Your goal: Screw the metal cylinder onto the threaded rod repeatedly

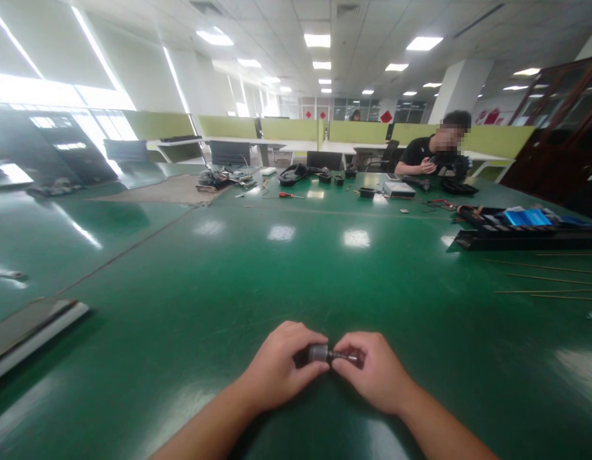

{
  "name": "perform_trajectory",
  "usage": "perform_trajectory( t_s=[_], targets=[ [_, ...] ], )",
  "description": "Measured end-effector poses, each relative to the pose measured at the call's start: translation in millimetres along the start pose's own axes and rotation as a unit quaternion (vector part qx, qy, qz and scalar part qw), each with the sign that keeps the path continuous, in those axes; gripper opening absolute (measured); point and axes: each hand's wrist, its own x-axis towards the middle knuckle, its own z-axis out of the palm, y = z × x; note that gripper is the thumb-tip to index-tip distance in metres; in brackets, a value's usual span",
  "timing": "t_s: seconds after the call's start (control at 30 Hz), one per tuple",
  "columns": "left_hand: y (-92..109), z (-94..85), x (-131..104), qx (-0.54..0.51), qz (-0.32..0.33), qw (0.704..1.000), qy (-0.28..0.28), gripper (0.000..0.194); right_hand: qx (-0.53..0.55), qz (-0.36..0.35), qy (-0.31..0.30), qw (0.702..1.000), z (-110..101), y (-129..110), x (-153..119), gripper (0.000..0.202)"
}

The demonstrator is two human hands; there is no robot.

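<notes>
Low in the middle of the head view, both my hands are on a small dark-grey metal cylinder with a thinner stepped shaft (318, 353) on its right side. My left hand (285, 363) grips the thick cylinder between thumb and fingers. With thumb and fingertips closed, my right hand (372, 367) pinches the thin shaft, hiding part of it. The piece lies roughly level, just over the green tabletop (276, 281). Its exact kind is too small to make out.
Across the table a person (432, 156) handles a dark object. Tools and parts include a red screwdriver (290, 195), a white box (398, 190) and a black tray (530, 239). Thin rods (549, 279) lie at right, a pale-edged panel (37, 342) at left.
</notes>
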Motion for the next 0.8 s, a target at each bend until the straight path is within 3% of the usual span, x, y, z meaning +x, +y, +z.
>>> perform_trajectory(
  t_s=[0.8],
  targets=[
    [-2.4, -0.8, -2.5, -0.011, -0.011, 1.0, 0.003, 0.024, 0.0, -0.003, -0.002, 1.0, -0.4, 0.3, -1.5, 0.007]
  ],
)
